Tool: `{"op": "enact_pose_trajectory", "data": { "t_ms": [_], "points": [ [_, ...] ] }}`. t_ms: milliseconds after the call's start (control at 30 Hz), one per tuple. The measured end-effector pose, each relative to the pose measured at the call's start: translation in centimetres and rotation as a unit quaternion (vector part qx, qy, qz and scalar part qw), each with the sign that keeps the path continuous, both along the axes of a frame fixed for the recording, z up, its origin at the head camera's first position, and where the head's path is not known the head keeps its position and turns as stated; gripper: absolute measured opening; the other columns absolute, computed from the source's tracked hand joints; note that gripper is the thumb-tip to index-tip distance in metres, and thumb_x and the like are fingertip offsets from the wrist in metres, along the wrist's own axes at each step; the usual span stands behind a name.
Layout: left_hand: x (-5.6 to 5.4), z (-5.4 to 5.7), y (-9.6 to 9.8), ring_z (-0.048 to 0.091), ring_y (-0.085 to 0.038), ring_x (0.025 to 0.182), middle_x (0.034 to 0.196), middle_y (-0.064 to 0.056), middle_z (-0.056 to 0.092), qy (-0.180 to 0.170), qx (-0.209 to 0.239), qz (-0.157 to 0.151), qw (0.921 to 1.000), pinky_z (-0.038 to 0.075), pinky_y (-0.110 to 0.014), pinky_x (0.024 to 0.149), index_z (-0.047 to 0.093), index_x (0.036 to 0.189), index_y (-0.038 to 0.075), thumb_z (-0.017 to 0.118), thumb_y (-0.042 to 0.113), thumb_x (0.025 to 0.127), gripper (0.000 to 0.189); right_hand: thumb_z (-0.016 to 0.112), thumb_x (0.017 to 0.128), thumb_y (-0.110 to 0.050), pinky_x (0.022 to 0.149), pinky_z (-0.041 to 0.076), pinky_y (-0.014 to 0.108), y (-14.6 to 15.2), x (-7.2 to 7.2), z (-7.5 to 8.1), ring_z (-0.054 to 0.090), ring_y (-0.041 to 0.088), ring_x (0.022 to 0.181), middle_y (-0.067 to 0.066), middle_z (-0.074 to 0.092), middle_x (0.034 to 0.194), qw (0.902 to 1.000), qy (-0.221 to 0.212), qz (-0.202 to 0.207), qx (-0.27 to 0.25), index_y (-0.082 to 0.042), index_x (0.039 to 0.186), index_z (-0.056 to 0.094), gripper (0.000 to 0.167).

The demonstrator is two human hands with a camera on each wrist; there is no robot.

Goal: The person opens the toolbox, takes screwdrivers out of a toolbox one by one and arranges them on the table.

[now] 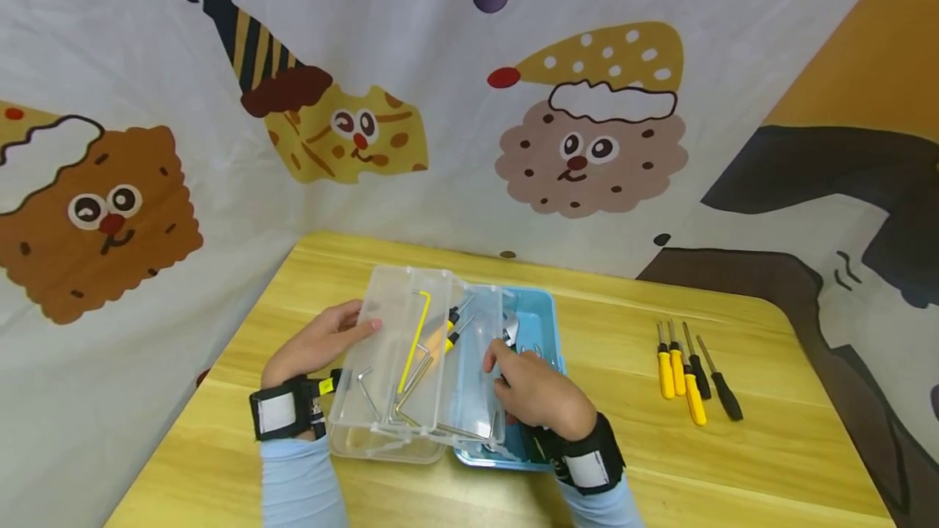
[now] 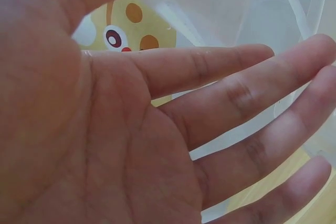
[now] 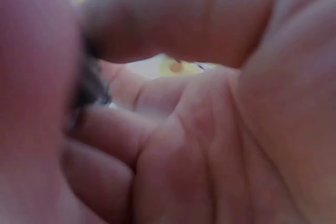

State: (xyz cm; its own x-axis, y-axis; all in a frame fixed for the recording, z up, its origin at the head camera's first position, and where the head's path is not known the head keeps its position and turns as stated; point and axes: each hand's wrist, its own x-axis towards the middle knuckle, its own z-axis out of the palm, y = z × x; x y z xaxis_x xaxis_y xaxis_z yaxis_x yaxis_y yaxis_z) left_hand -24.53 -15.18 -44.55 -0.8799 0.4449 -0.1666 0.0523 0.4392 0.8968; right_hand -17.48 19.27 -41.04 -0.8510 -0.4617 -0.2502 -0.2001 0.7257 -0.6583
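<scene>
My left hand [image 1: 319, 341] is at the left edge of a tilted clear plastic tray [image 1: 381, 300], its thumb over the front. In the left wrist view its fingers [image 2: 210, 72] are straight and spread behind the plastic. A yellow hex key [image 1: 415, 341] and several metal hex keys lie in the tray. Screwdrivers with yellow-and-black handles [image 1: 451, 341] show through or beside it. My right hand [image 1: 539, 393] is over the blue toolbox [image 1: 541, 320], fingers curled. It pinches a small dark metallic piece [image 3: 92, 90], mostly hidden by the fingers. An adjustable wrench [image 1: 509, 328] lies in the toolbox.
Several screwdrivers [image 1: 693, 385] with yellow or black handles lie in a group on the wooden table [image 1: 609, 332] to the right. A clear plastic bottom [image 1: 389, 448] sits under the tray, left of the blue toolbox. A cartoon-printed cloth [image 1: 455, 210] hangs behind the table.
</scene>
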Motion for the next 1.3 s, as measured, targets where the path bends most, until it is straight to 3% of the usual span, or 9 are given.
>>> {"op": "enact_pose_trajectory", "data": {
  "t_ms": [167,233,300,433,567,667,933,1067,1300],
  "points": [
    [-0.1,0.2,0.0,0.07,-0.025,0.116,0.138,-0.018,0.068,-0.004,-0.001,0.001,1.0,0.062,-0.039,0.095,0.048,0.156,0.008,0.058,0.042,0.109,0.058,0.044,0.106,0.003,0.046,0.042,0.026,2.0,-0.3,1.0,0.05,0.012,0.049,0.0,0.055,0.066,0.998,0.047,-0.032,-0.029,-0.019,0.164,0.02,0.067],
    [0.0,0.2,0.0,0.07,-0.026,0.117,0.139,-0.018,0.068,-0.006,0.0,0.001,1.0,0.062,-0.04,0.095,0.047,0.156,0.008,0.058,0.042,0.109,0.059,0.044,0.11,-0.003,0.045,0.041,0.025,2.9,-0.7,1.3,0.044,0.011,0.047,-0.002,0.049,0.065,0.9919,0.102,-0.065,-0.038,-0.021,0.169,0.01,0.07],
    [0.0,0.1,0.1,0.07,-0.026,0.118,0.14,-0.018,0.067,-0.007,0.0,0.001,1.0,0.062,-0.04,0.096,0.046,0.157,0.008,0.058,0.042,0.109,0.059,0.043,0.114,-0.015,0.046,0.039,0.026,4.0,-1.0,1.6,0.042,0.012,0.048,-0.001,0.045,0.065,0.979,0.154,-0.122,-0.056,-0.018,0.167,0.024,0.056],
    [0.0,0.1,0.1,0.069,-0.026,0.119,0.141,-0.019,0.067,-0.005,-0.003,0.002,1.0,0.062,-0.04,0.096,0.045,0.158,0.008,0.058,0.042,0.109,0.06,0.04,0.116,-0.034,0.048,0.034,0.028,6.6,-1.7,1.7,0.04,0.017,0.052,0.003,0.04,0.065,0.9297,0.241,-0.258,-0.105,-0.006,0.111,0.067,0.04],
    [0.0,0.1,0.1,0.07,-0.026,0.117,0.141,-0.019,0.067,-0.009,-0.001,0.003,1.0,0.062,-0.04,0.095,0.045,0.158,0.008,0.058,0.042,0.109,0.06,0.038,0.116,-0.039,0.048,0.029,0.029,9.9,-2.6,0.6,0.035,0.02,0.049,0.004,0.035,0.062,0.8914,0.274,-0.342,-0.116,-0.004,0.075,0.05,0.055],
    [0.0,0.0,0.0,0.07,-0.027,0.116,0.14,-0.02,0.067,-0.014,0.003,0.002,0.9999,0.063,-0.04,0.094,0.045,0.158,0.008,0.058,0.042,0.109,0.061,0.034,0.116,-0.043,0.05,0.03,0.032,12.6,-3.2,-0.7,0.036,0.02,0.05,0.003,0.037,0.062,0.8909,0.249,-0.371,-0.079,-0.004,0.08,0.057,0.058],
    [0.0,0.1,0.1,0.07,-0.027,0.118,0.142,-0.02,0.066,-0.015,0.002,0.002,0.9999,0.062,-0.04,0.096,0.045,0.158,0.007,0.058,0.042,0.109,0.061,0.044,0.113,-0.029,0.061,0.049,0.041,18.0,-3.5,-4.8,0.062,0.034,0.075,0.03,0.07,0.097,0.9283,0.121,-0.351,0.021,0.009,0.125,0.071,0.048],
    [0.0,0.1,0.1,0.07,-0.026,0.118,0.142,-0.019,0.066,-0.014,0.001,0.003,0.9999,0.062,-0.04,0.096,0.045,0.157,0.008,0.058,0.042,0.109,0.06,0.055,0.107,-0.021,0.077,0.058,0.053,19.2,-3.6,-6.7,0.069,0.048,0.102,0.037,0.069,0.121,0.9285,0.095,-0.356,0.044,0.012,0.123,0.071,0.039],
    [0.0,0.1,0.1,0.07,-0.026,0.116,0.14,-0.02,0.067,-0.018,0.006,0.003,0.9998,0.062,-0.039,0.095,0.045,0.158,0.007,0.058,0.041,0.109,0.06,0.064,0.102,-0.018,0.074,0.056,0.049,19.9,-4.2,-8.5,0.065,0.05,0.107,0.036,0.068,0.125,0.9191,0.04,-0.388,0.056,0.011,0.122,0.072,0.036]
  ]
}}
